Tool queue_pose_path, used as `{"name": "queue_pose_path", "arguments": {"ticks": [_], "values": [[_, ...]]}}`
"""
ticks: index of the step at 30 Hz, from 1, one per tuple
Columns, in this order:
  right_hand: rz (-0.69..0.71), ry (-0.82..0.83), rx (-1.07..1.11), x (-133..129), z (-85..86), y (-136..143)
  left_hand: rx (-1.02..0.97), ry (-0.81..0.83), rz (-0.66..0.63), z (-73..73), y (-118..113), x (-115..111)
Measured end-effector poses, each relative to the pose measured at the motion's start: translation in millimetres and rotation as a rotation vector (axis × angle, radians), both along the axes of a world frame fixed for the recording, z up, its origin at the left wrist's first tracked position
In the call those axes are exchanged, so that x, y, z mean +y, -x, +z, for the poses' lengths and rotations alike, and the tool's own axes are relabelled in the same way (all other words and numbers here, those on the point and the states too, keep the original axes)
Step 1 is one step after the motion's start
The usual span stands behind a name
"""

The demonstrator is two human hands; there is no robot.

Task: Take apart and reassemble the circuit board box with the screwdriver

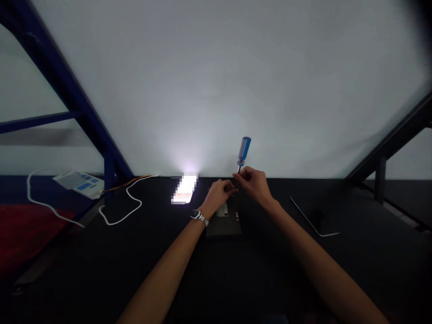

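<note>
The dark flat unit [224,228] is lying on the black table [216,279] beneath both hands, its inside not showing, while the right hand [254,183] is pinching the shaft of the upright, slightly tilted blue-handled screwdriver [245,149] between nearly closed fingers — the tip is hiding behind them. The left hand [218,194] is curling its fingers together over the unit's far end, and whether they are gripping anything is impossible to tell — its wrist is partly covering a pale label [222,210] whose print is too small to read, while a pixelated glowing panel [185,188] is shining to the left
</note>
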State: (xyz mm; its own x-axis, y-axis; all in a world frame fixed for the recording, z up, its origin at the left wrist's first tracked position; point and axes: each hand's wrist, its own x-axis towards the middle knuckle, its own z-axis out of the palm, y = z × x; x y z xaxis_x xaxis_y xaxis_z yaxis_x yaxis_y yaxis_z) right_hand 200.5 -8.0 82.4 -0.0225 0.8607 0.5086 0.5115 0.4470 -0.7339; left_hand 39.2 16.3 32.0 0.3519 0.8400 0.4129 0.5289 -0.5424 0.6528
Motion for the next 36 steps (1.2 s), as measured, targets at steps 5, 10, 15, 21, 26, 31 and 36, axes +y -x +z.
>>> {"name": "queue_pose_path", "arguments": {"ticks": [5, 10, 15, 21, 26, 31, 36], "values": [[0.117, 0.064, -0.026, 0, 2.7, -4, 0.009, 0.028, -0.141, 1.9, 6, 1], [0.179, 0.077, -0.038, 1, 1.0, -2, 0.055, 0.005, -0.068, 1.7, 5, -2], [0.043, 0.036, 0.033, 0, -3.0, 1, 0.0, -0.026, -0.004, 1.8, 1, -4], [0.043, 0.011, -0.045, 2, -4.7, 0, 0.003, -0.004, -0.016, 5.0, 3, -4], [0.146, 0.046, -0.023, 0, -5.7, -3, 0.024, 0.018, -0.087, 0.4, 5, -2], [0.087, 0.053, 0.032, -3, -6.9, -2, -0.009, 0.008, -0.012, -2.4, 2, -2], [0.028, 0.054, 0.031, 0, -9.5, -1, -0.049, 0.018, 0.01, 1.1, -1, -3]]}}
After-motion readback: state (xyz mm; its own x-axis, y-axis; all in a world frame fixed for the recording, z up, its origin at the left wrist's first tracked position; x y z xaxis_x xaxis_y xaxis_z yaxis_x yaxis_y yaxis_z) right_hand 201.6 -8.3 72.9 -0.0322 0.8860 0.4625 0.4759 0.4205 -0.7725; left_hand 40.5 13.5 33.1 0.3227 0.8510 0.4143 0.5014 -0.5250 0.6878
